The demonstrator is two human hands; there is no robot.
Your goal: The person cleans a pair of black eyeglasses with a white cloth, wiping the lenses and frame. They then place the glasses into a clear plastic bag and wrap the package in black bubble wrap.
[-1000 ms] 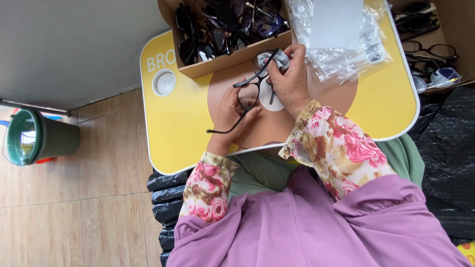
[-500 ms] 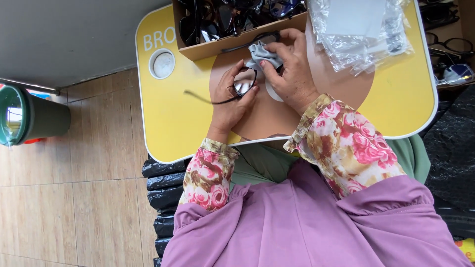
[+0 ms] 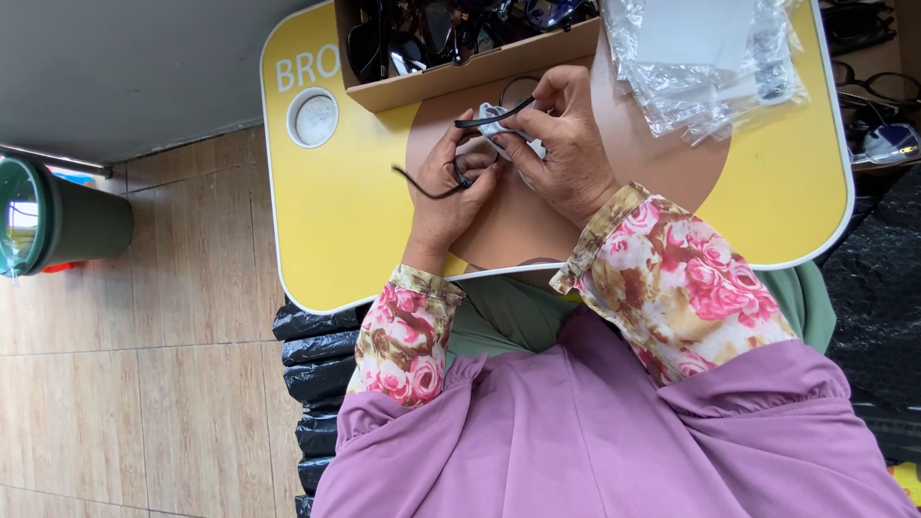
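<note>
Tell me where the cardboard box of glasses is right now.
In the head view, the cardboard box sits at the far edge of the yellow lap table, just beyond both hands, with the pile of clear plastic bags to its right.

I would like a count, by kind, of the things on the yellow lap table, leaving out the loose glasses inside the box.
Black-framed pair of glasses, held in both hands: 1
Pale cleaning cloth: 1
Brown cardboard box: 1
Heap of clear plastic bags: 1
Total: 4
</note>
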